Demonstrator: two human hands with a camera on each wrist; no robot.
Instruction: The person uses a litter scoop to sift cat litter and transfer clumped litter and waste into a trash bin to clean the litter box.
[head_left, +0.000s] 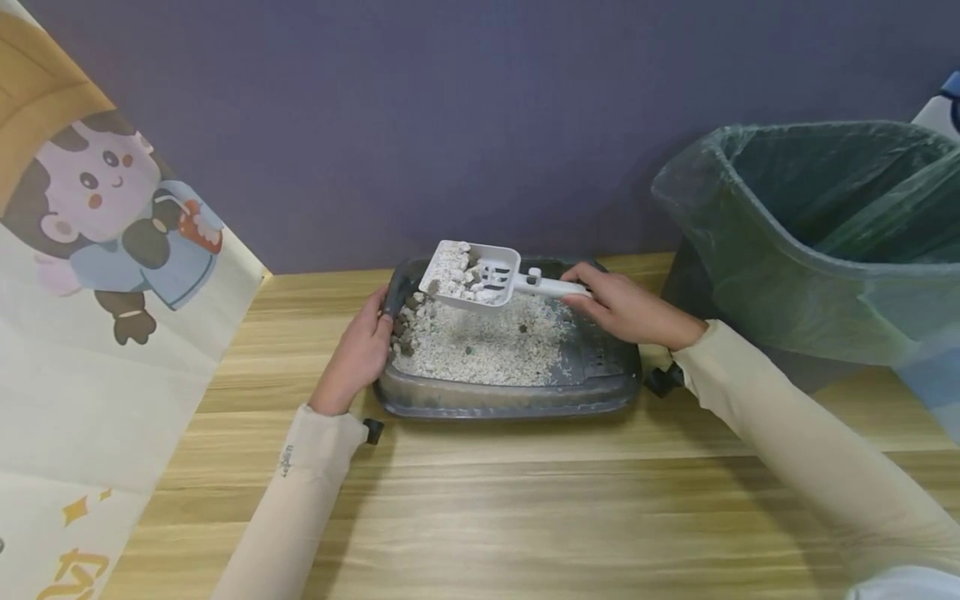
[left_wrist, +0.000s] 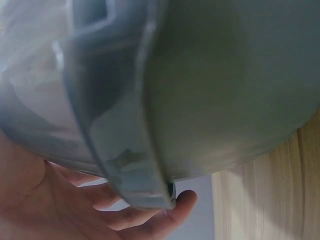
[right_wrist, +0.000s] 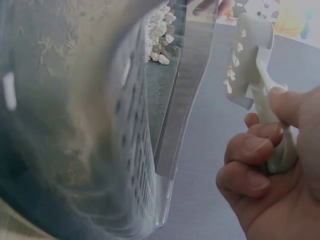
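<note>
A grey litter box (head_left: pixel 510 402) with pale granular cat litter (head_left: pixel 495 350) in it stands on the wooden surface. My right hand (head_left: pixel 626 308) grips the handle of a white litter scoop (head_left: pixel 538 286), held above the box with its head toward the left. White litter and clumps lie in the scoop's head, partly over its slots. In the right wrist view, fingers and thumb wrap the scoop's handle. My left hand (head_left: pixel 358 350) holds the box's left rim, thumb on top. The left wrist view shows its fingers (left_wrist: pixel 132 217) curled at the lip of the box.
A tall grey bin (head_left: pixel 693 292) lined with a translucent green bag (head_left: pixel 750 208) stands close to the right of the box. A dark bluish wall (head_left: pixel 450 125) rises behind. A white panel with a cartoon figure (head_left: pixel 105 208) is at left.
</note>
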